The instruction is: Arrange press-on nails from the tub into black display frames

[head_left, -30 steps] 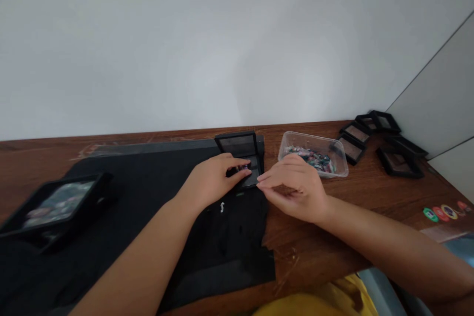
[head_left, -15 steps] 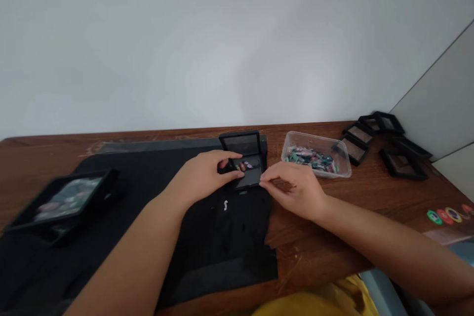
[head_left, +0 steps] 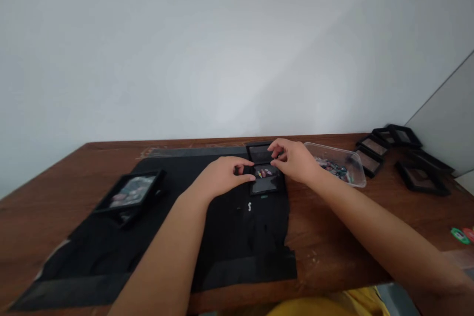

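Note:
A small black hinged case (head_left: 265, 185) lies with its lid (head_left: 260, 153) raised at the back edge of the black mat. Inside it, under a clear film, is a short row of small pink, purple and yellow pieces (head_left: 264, 173). At the case's left edge, my left hand (head_left: 224, 176) has its thumb and forefinger spread, their tips touching or just beside the edge. My right hand (head_left: 294, 158) hovers at the right side by the lid, thumb and forefinger bent with a gap between them. Nothing shows in either hand. Its lower fingers are partly hidden.
A clear plastic tub (head_left: 355, 170) of small coloured pieces stands to the right, partly behind my right arm. Several black cases (head_left: 420, 177) lie at the far right. A stacked black case (head_left: 128, 195) rests left on the mat (head_left: 237, 256). A white scrap (head_left: 249, 206) lies near.
My right hand has moved from the case's lower right edge up toward the lid, and its pinched fingertips have parted. My left hand stays at the left edge. The view has shifted left.

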The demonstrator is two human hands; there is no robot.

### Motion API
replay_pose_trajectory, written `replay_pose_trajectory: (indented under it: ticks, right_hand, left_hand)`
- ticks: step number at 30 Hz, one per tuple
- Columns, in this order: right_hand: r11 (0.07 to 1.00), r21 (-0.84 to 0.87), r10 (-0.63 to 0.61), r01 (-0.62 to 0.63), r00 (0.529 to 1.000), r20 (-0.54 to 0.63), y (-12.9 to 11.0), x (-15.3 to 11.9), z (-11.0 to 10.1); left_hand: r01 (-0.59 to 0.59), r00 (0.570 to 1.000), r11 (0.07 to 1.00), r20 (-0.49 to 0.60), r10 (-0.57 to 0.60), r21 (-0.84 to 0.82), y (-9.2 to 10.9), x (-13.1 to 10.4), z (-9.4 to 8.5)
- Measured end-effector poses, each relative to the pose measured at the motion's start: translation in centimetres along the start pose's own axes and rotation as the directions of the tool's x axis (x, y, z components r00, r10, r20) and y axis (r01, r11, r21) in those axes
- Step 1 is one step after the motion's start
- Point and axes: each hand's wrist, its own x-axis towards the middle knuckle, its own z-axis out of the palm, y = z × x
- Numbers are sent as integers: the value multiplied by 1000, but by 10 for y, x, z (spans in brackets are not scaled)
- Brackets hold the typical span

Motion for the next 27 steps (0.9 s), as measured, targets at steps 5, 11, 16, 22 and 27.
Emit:
replay_pose_trajectory:
  ticks: [5,11,16,22,27]
  right_hand:
    - [984,-177,12,-7,1000,24,0,1,9]
    - [951,-310,44,-3,991,123,-5,-5,11]
    - [922,-386,45,22,985,164,-5,-1,11]
    - [919,-386,-1,84,978,210,-2,0,5]
    - [907,-404,-26,116,975,222,-2,1,7]
  left_hand:
    - [8,999,1000,48,-8,4,7,1,1]
    - [23,999,999,35,-24,30,14,3,5]
    - [37,998,999,48,-38,20,15,2,8]
    - [31,999,998,12,-31,54,20,2,13]
    - [26,1000,998,9,-27,55,20,3,16]
